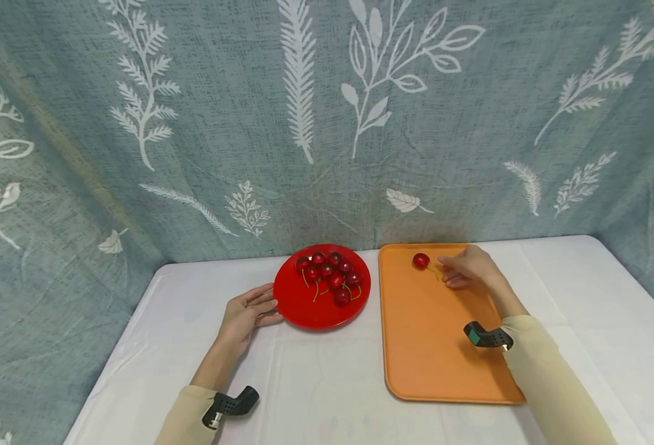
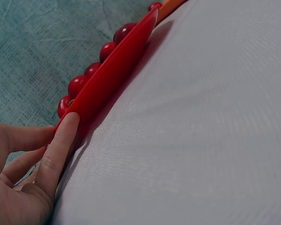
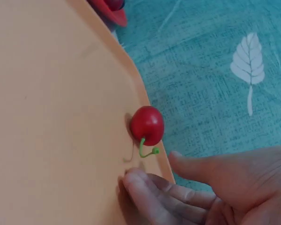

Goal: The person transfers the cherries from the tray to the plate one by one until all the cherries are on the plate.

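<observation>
My left hand (image 1: 242,318) touches the left rim of a round red plate (image 1: 310,318), its fingers nearly straight. In the left wrist view the thumb (image 2: 61,154) lies along the plate's outer side and the other fingertips meet the rim. Several dark red cherries (image 1: 327,271) with green stems sit in the plate, mostly toward its back. One more cherry (image 3: 147,125) lies by the far edge of the orange tray (image 1: 438,358). Its green stem points toward my right hand (image 1: 465,267), which is just beside it, thumb and fingers apart with nothing between them.
A white cloth (image 1: 316,383) covers the table, with the plate and tray side by side on it. Behind the table's back edge hangs a blue-green curtain (image 1: 221,123) with white leaf prints.
</observation>
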Action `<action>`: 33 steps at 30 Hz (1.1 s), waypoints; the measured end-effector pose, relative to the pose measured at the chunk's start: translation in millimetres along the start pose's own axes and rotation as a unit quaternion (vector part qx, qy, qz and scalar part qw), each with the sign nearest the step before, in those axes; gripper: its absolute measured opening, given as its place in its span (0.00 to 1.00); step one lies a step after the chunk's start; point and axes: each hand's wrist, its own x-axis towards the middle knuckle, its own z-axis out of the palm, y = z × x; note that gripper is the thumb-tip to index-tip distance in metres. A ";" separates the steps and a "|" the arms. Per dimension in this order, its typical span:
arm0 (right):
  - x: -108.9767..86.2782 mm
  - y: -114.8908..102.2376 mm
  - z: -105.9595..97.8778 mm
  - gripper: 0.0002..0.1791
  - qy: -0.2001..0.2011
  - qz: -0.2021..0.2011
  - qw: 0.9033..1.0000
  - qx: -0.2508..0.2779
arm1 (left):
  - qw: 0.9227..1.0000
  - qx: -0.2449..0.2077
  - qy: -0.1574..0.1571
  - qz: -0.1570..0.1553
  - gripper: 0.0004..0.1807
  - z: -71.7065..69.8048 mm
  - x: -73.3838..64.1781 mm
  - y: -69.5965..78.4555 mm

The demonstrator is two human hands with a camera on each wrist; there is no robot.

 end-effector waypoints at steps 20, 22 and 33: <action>21.3 6.2 2.9 0.10 -0.088 0.100 0.963 0.236 | 1.000 -0.004 -0.002 0.006 0.26 1.2 2.7 -4.8; 20.7 7.1 3.1 0.14 -0.097 0.093 0.961 0.243 | 1.000 -0.003 -0.002 0.006 0.26 0.8 2.5 -4.8; 13.8 -4.1 12.0 0.13 -0.106 0.050 0.967 0.226 | 1.000 0.003 0.005 0.007 0.26 -1.3 2.1 -4.3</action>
